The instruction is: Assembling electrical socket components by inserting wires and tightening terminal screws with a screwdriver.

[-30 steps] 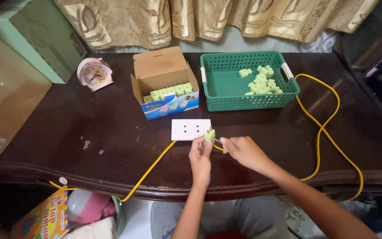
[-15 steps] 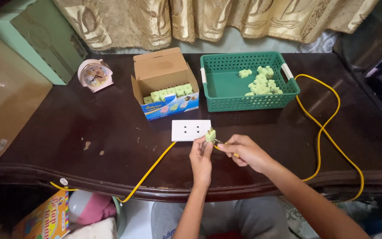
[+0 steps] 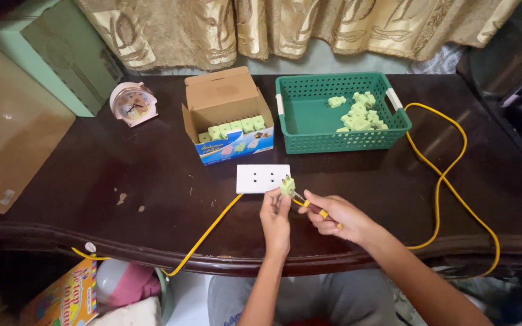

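Dark polished wood is being presented as the work surface, a table [image 3: 92,181] backed at the far side by gold patterned curtains [image 3: 309,27]. At the near centre, a small green plug piece [image 3: 287,185] is being pinched between the fingertips of the left hand [image 3: 276,217], just beside the near right corner of a white outlet block [image 3: 263,178] that is lying flat on the table. A thin tool with a yellow handle [image 3: 313,207] is being gripped by the right hand [image 3: 341,217], its tip being held against the underside of the green piece. A yellow cable [image 3: 448,181] is being seen looping across the right of the table, and another run of it is trailing from the outlet block off the near edge to the left. Farther back, an open cardboard box [image 3: 228,115] is being used to hold a row of similar green pieces, and a green plastic basket [image 3: 339,115] to its right is carrying a loose pile of them. A small pink clock [image 3: 133,104] is standing at the far left.
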